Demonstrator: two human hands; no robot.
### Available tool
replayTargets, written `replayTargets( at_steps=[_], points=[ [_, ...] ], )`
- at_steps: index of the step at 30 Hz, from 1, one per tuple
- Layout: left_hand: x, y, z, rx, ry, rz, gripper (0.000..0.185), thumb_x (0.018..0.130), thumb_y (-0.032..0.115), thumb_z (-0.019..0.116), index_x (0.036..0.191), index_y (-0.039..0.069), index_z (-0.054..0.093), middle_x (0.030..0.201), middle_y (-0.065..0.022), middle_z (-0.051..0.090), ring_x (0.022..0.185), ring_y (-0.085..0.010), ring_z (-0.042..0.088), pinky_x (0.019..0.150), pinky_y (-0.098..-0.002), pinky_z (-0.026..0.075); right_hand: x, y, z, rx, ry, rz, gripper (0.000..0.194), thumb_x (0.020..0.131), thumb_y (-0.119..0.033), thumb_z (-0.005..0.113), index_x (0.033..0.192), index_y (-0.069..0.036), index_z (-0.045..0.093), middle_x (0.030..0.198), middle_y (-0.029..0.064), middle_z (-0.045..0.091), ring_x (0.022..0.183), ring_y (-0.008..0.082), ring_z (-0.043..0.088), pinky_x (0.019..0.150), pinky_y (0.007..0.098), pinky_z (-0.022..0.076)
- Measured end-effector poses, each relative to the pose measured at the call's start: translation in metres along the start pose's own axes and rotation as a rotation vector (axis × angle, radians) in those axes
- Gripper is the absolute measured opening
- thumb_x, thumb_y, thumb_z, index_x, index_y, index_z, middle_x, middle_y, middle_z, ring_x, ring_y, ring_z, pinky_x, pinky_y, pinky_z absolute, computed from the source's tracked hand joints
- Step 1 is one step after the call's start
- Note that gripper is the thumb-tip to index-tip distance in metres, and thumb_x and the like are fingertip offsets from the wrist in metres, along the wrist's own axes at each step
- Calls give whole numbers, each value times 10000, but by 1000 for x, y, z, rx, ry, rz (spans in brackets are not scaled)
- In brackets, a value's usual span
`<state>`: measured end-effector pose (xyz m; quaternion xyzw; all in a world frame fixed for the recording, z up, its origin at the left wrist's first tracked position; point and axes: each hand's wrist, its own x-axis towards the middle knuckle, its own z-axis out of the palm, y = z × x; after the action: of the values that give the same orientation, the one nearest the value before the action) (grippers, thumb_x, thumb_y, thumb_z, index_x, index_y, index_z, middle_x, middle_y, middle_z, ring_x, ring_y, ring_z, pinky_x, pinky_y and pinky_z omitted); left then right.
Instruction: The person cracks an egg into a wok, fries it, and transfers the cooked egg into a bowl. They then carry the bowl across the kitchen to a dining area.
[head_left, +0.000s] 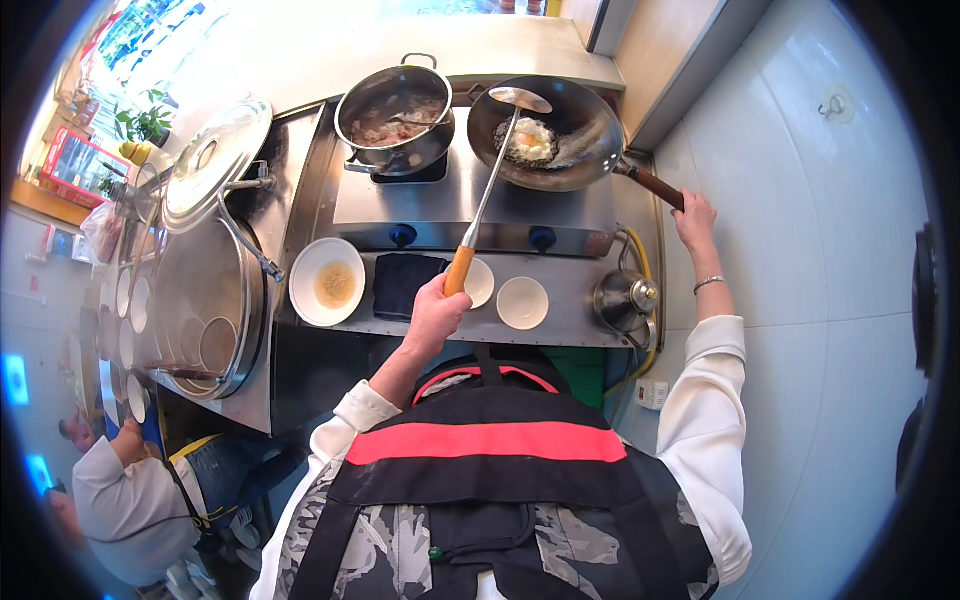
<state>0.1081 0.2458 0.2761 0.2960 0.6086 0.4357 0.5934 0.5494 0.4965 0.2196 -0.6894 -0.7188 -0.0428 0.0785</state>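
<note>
My left hand grips the wooden handle of a long metal wok utensil. Its rounded head hangs over the far part of the dark wok; I cannot tell whether it is a ladle or a turner. A frying egg, white with an orange yolk patch, lies in bubbling oil below the shaft. At the right, my right hand is closed around the end of the wok's brown handle. The wok sits on the right side of a steel gas stove, hiding the burner.
A steel pot of food stands left of the wok. In front are a bowl with pale liquid, a dark folded cloth, a white bowl and a steel kettle. A large round vat and a co-worker are left.
</note>
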Motion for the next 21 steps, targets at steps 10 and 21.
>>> replayTargets(
  at_steps=[10,21],
  points=[
    [2,-14,-7,67,12,32,239,762,71,603,994,14,591,723,28,512,548,-52,445,457,-230,362,-2,10,18,88,-18,-10,415,761,-165,715,1155,-113,594,1077,125,617,1051,337,584,892,493,439],
    [6,-26,-9,70,42,98,276,745,102,596,991,-23,615,740,-32,566,636,-102,508,570,-280,424,24,0,-26,-26,-19,-37,441,774,-158,708,1199,-129,589,1122,119,607,1100,311,563,923,496,405]
  ],
)
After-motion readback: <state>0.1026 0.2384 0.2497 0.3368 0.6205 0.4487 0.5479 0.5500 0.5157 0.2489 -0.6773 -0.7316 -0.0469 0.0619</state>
